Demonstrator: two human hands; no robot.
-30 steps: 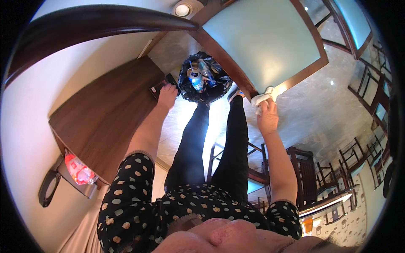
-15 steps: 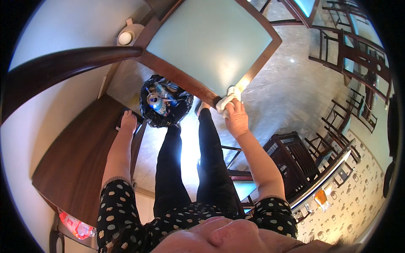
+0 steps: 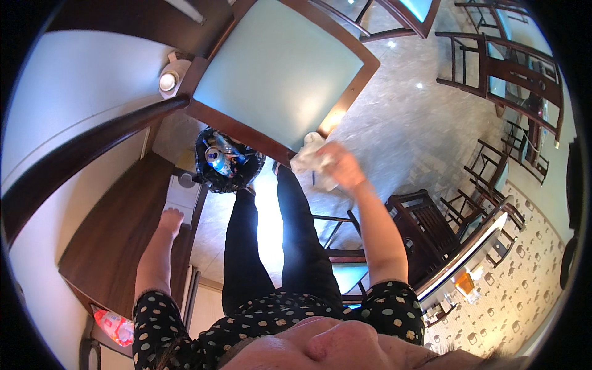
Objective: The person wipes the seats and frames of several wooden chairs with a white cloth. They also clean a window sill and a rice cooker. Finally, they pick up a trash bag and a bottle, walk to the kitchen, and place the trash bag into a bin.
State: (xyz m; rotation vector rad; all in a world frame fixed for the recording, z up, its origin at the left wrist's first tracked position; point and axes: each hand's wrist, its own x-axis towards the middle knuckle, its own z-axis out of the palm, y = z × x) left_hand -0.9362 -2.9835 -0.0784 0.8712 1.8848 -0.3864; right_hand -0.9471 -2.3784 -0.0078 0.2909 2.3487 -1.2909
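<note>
A crumpled white cloth point(image 3: 308, 155) is gripped in my right hand point(image 3: 343, 166), which is smeared by motion. It lies against the near corner of a chair seat point(image 3: 277, 74) with a pale blue pad and a dark wood frame. My left hand point(image 3: 172, 221) is low by a brown wooden cabinet point(image 3: 111, 228), its fingers curled; whatever they may hold is hidden. Just beyond it a pale panel point(image 3: 183, 192) with a round dark piece shows. Between the cabinet and my legs stands a bin lined with a black bag point(image 3: 209, 179), holding a blue can point(image 3: 217, 161).
A curved dark wooden rail point(image 3: 92, 157) runs along the left. By the wall sits a white round object point(image 3: 169, 80). Dark chairs point(image 3: 512, 77) stand at the right, and a folded wooden chair point(image 3: 425, 228) is nearer. A red-and-white package point(image 3: 115, 327) lies at lower left.
My right hand has lifted and pulled the cloth slightly left along the seat corner. My left hand has drawn back toward me, uncovering the pale panel. The whole view has shifted.
</note>
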